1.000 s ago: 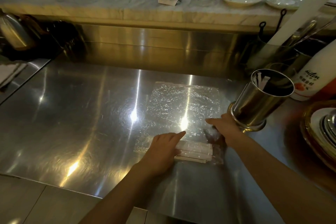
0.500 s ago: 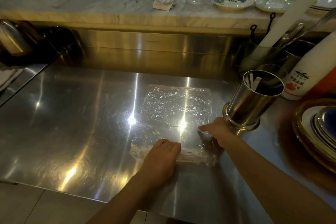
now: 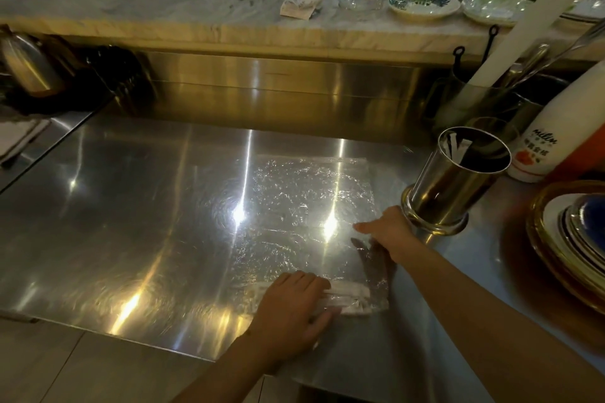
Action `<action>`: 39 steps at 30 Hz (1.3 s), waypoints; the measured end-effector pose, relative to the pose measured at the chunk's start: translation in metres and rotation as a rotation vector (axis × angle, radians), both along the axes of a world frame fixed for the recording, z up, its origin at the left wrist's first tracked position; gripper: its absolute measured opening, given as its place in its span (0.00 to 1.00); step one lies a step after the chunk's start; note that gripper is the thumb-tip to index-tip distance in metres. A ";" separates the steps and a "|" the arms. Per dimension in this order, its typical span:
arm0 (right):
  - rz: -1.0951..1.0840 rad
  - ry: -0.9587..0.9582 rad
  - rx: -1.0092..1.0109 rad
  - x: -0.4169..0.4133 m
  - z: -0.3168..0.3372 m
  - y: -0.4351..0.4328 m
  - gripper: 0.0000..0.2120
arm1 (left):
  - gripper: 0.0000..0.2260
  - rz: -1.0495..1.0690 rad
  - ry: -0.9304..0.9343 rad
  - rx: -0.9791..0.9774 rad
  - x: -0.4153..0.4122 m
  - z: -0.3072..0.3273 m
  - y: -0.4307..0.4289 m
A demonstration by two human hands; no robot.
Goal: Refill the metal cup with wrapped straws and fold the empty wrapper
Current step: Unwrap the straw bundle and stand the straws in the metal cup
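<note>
A clear crinkled plastic wrapper lies flat on the steel counter. A few white wrapped straws sit inside its near end. My left hand rests on that near end, fingers over the straws and thumb under the edge. My right hand lies palm-down with fingers stretched on the wrapper's right side, just in front of the metal cup. The cup stands upright at the right with a few wrapped straws inside.
A white bottle and a utensil holder stand behind the cup. Stacked plates sit at the far right. A metal kettle is at the far left. Dishes line the marble ledge.
My right hand has slid a little up the wrapper's right side and flattened. My left hand stays on the near end with the straws.
</note>
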State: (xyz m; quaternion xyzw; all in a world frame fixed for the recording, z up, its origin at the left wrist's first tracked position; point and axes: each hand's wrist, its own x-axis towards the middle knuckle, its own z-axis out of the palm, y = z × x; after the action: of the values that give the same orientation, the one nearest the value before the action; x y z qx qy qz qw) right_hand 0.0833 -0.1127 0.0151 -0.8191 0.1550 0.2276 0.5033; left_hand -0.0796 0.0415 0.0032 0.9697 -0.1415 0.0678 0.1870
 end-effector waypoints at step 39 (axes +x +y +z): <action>0.485 -0.528 0.313 -0.004 0.062 -0.041 0.06 | 0.07 -0.084 -0.171 0.404 0.177 0.192 0.030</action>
State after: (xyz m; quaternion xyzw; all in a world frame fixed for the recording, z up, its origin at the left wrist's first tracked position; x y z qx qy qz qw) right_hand 0.0798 -0.1533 0.0769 -0.7758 -0.2146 0.1422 0.5762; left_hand 0.0977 0.0715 0.1949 0.9714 -0.2081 0.1123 -0.0210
